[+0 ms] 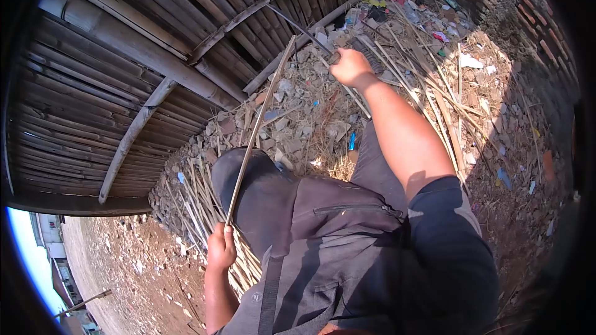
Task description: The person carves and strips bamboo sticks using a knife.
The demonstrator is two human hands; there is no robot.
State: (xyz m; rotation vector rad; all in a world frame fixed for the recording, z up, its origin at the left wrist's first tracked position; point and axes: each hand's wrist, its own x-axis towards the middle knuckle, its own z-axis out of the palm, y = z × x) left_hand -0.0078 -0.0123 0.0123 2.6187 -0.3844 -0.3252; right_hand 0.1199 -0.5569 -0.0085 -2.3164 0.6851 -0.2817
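Note:
My left hand [221, 248], low and left beside my thigh, is closed around the lower end of a long bamboo strip [259, 111]. The strip slants up past my knee, and its upper end stands free in front of the bamboo wall. Farther forward, my right hand [352, 67] is stretched out and closed on a long, thin, dark blade [301, 28]. The blade points up and left toward the wall, apart from the strip. Its handle is mostly hidden in my fist.
A bamboo wall [124, 87] with thick poles rises at the left and front. Bamboo strips lie in a pile [198, 195] by my left leg and in another pile [428, 99] on the right. Rubble and litter [292, 130] cover the ground. A brick wall [540, 31] stands at the right.

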